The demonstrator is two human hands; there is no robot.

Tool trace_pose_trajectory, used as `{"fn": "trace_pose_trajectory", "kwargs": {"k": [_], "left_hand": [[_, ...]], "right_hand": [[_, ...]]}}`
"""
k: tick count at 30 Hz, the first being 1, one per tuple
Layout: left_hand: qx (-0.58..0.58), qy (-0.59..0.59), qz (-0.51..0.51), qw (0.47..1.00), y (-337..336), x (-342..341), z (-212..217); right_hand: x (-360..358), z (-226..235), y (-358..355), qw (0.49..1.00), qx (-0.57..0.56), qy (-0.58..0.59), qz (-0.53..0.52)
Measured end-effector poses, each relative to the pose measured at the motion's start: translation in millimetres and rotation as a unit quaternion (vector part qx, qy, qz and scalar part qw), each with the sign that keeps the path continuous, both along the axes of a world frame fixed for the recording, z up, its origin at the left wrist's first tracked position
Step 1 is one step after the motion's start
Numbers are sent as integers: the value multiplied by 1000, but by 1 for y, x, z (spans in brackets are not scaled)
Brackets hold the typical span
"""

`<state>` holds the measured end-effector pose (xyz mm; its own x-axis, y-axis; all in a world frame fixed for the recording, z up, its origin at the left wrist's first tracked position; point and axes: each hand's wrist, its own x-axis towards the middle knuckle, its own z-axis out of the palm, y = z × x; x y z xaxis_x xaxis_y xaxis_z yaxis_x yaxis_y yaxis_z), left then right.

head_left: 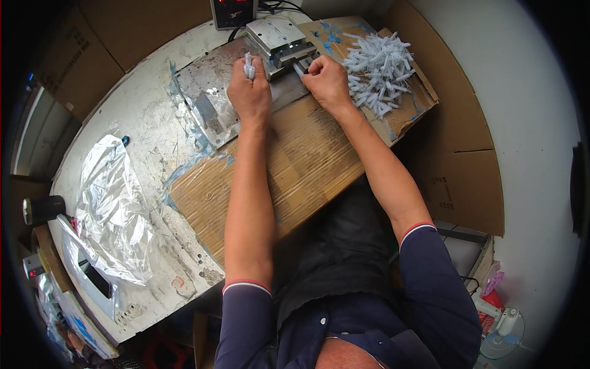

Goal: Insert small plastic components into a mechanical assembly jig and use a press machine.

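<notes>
My left hand (pixel 250 92) is closed around a few small white plastic pieces (pixel 249 66) whose ends stick up above the fist. It is just left of a metal fixture (pixel 275 35) bolted on a worn steel plate (pixel 206 80). At the fixture's front right, my right hand (pixel 327 83) pinches a slim pale plastic piece (pixel 299 68) whose far end reaches the dark clamp block (pixel 295 54). Fingers partly hide this piece. A heap of similar white, narrow plastic pieces (pixel 381 67) lies on cardboard to the right of my right hand.
A taped cardboard sheet (pixel 295 154) covers the near table edge beneath my forearms. On the white, scuffed table (pixel 153 111) lies a crumpled clear plastic bag (pixel 117 209), with a dark cup (pixel 43 210) farther left. A box with a red display (pixel 234 13) stands behind the fixture.
</notes>
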<state>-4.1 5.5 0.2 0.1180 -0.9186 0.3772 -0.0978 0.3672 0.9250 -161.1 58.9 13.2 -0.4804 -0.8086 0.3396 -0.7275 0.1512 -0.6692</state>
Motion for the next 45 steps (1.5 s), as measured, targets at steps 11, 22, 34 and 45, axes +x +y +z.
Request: {"fn": "trace_pose_trajectory", "kwargs": {"k": [11, 22, 34, 45], "left_hand": [[26, -336, -51, 940, 17, -6, 17], [-43, -369, -15, 928, 12, -11, 1], [-88, -361, -2, 928, 13, -11, -7], [-113, -235, -5, 965, 7, -8, -8]], "right_hand": [[-11, -1, 10, 988, -65, -141, 3], [-45, 16, 79, 987, -14, 154, 36], [-46, 17, 77, 951, 99, 283, 80], [-38, 36, 91, 996, -83, 43, 13]]}}
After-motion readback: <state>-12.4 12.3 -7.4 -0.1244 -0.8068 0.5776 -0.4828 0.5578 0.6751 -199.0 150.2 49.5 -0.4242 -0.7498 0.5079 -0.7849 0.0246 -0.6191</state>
